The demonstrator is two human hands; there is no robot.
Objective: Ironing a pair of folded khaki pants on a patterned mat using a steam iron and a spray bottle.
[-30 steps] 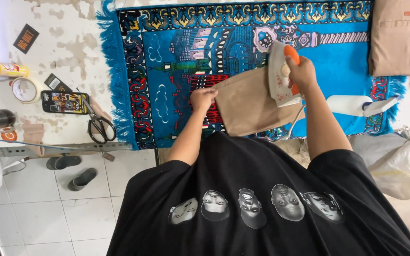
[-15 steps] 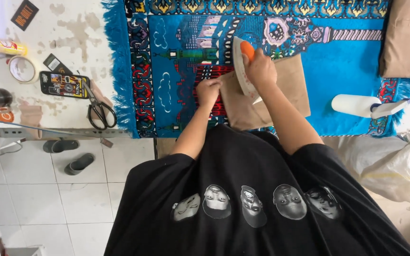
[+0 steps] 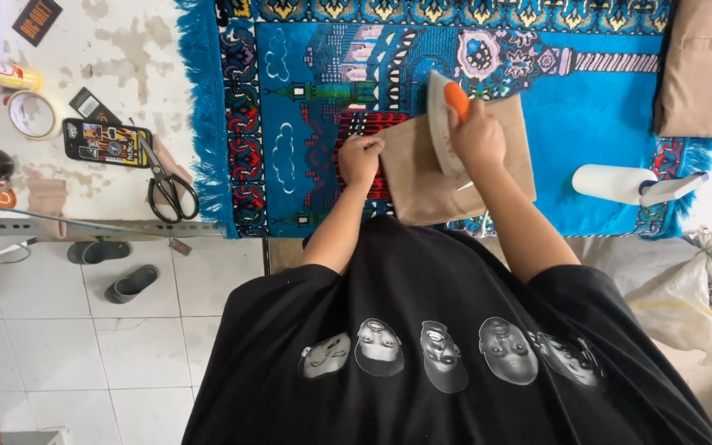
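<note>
fingers: right hand (image 3: 478, 136) clenched round orange iron (image 3: 447, 115) handle; left hand (image 3: 360, 158) curled, pinning tan cloth (image 3: 455, 177) edge. cloth on blue rug (image 3: 306, 99), tabletop. scissors (image 3: 166, 188) well left.

The flat tan cloth piece (image 3: 455, 165) looks matt and smooth. It lies on a blue patterned woven rug (image 3: 306, 99) with a fringed, fuzzy edge. The iron (image 3: 447, 124) has a glossy orange plastic handle and pale smooth sole. The white painted bench (image 3: 109, 58) looks worn and patchy.
</note>
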